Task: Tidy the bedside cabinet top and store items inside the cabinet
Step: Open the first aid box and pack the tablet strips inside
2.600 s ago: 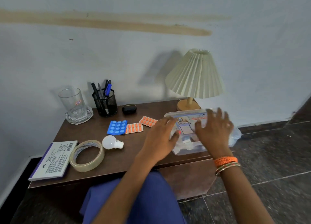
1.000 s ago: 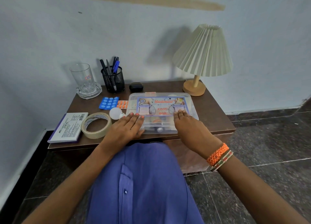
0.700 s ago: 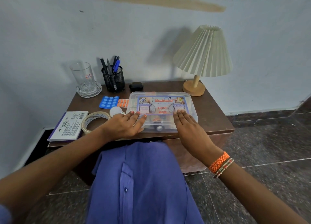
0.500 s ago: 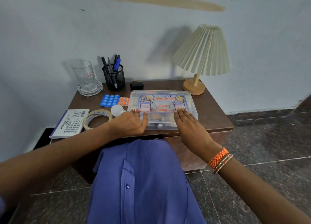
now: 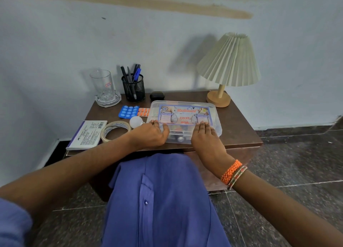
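a person in a blue shirt leans over a dark brown wooden bedside cabinet (image 5: 239, 133), both hands on a clear plastic first aid box (image 5: 213, 115) with a printed label, which lies flat at the front centre of the top. the left hand (image 5: 150, 134) curls over the box's near left corner, fingers bent on the lid and thumb against the front wall; the right hand (image 5: 205, 135) lies flat on the near right of the lid, fingers straight and close together. the lid looks seated, though whether it is latched cannot be told.

left of the box lie a white light bulb (image 5: 135, 121), a roll of clear tape (image 5: 115, 130), a white and purple boxed pad (image 5: 87, 134), a blue blister pack (image 5: 129, 112) and an orange blister pack (image 5: 143, 111) — loose items awaiting sorting. at the back stand a clear drinking glass (image 5: 101, 85) in a glass dish, a black mesh pen holder (image 5: 133, 88), a small black case (image 5: 157, 96) and a cream pleated lamp (image 5: 229, 61).

the step in hand appears to be steadying or opening the box. the next move likely calls for lifting the lid — then gathering the blister packs into it before it goes inside the cabinet.
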### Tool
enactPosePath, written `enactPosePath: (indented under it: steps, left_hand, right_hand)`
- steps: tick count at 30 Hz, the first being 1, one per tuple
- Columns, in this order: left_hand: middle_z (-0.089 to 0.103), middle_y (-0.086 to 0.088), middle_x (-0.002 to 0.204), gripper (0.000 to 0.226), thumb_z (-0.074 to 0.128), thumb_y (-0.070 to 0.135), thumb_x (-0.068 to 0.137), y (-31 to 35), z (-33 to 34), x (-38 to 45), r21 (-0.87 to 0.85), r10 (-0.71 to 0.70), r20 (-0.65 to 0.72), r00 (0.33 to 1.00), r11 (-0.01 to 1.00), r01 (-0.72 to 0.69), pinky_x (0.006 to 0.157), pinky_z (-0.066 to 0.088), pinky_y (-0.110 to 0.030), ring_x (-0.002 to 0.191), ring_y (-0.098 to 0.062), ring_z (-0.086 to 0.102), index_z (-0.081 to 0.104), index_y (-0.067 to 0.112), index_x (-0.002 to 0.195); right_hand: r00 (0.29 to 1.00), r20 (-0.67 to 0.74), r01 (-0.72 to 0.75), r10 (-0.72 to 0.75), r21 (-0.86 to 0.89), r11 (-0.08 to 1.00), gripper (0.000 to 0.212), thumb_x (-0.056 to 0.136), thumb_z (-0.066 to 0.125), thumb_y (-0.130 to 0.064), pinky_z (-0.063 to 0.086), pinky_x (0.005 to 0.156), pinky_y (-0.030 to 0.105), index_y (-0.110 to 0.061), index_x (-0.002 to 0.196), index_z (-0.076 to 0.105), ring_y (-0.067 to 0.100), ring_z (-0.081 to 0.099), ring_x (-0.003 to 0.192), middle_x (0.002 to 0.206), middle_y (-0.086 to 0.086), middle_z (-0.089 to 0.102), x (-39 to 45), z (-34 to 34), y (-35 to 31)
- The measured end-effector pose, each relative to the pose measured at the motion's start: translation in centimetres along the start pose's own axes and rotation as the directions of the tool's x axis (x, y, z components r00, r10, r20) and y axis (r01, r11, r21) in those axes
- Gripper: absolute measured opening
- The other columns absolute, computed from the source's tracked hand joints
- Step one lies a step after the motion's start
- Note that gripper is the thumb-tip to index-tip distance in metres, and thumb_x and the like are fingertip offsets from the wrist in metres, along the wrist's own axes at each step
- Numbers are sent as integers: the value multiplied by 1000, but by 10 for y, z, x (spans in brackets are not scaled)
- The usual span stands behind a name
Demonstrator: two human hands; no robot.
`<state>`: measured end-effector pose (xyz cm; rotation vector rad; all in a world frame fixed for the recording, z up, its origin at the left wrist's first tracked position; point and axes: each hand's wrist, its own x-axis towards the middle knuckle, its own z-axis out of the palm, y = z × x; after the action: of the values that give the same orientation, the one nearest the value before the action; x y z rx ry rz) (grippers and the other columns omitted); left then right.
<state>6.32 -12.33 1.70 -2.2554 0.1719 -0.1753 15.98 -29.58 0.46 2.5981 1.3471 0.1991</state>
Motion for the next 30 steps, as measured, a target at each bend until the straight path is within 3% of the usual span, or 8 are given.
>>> enactPosePath:
  steps: [4,7,10,14,16,19,26,30]
  left_hand:
    - [66,-33,68,40,86,12,54,12,4,1,-121,-92,41,995,988,96,31,46,-39,54,-39,67,69,-2,87]
    - [66,-28,102,45,68,22,80,13,4,-3,-401,-221,95,971,884,241,50,51,-39,87,-38,68,50,2,117]
    - [63,-10,117,45,57,35,89,7,12,-15,-756,-433,218,875,492,432,77,45,-34,105,-27,59,48,15,128]
    - [68,-3,115,27,56,13,91,1,22,-28,-927,-633,238,737,78,366,85,31,3,108,-10,60,63,6,117]
    - [68,-6,114,28,51,-1,90,-1,21,-24,-915,-635,299,712,21,403,83,28,8,105,-4,58,63,2,115]
    - [69,-12,111,31,48,-10,87,-4,20,-16,-900,-598,371,710,-43,434,78,32,8,99,-2,56,60,-2,115]
    - [68,-13,112,34,46,-11,86,-2,21,-11,-874,-610,436,662,-110,474,76,33,9,104,-10,61,60,-2,115]
    - [68,-12,113,32,48,-8,87,0,17,-11,-869,-623,438,648,-111,482,80,33,7,107,-11,61,60,-1,116]
  right_hand:
    - [1000,21,1,-1,27,1000,60,95,46,0,27,115,46,13,143,13,43,26,139,148,36,23,3,-7,0]
    - [996,-87,44,-31,151,988,51,95,49,-14,37,108,41,1,140,32,35,40,131,139,23,42,7,-12,1]
    - [953,-240,243,-187,232,942,46,92,54,-23,37,100,39,-11,134,41,27,45,121,131,10,49,18,-12,-9]
    - [892,-322,352,-318,51,935,54,65,82,-29,49,69,38,-11,105,51,27,58,86,96,10,60,40,-13,-32]
    - [872,-337,363,-354,-40,931,54,58,85,-28,48,55,32,-12,95,49,23,59,71,81,7,60,48,-16,-38]
    - [828,-339,377,-446,-251,891,8,71,58,-9,41,43,25,-14,74,62,16,57,54,63,2,60,45,-24,-47]
    - [930,-213,159,-301,-505,848,40,76,32,12,55,47,34,3,81,71,33,66,55,68,21,68,43,-10,-71]
    - [965,-178,81,-194,-500,862,28,82,45,-2,59,55,40,8,85,71,37,69,65,77,26,70,37,-7,-80]
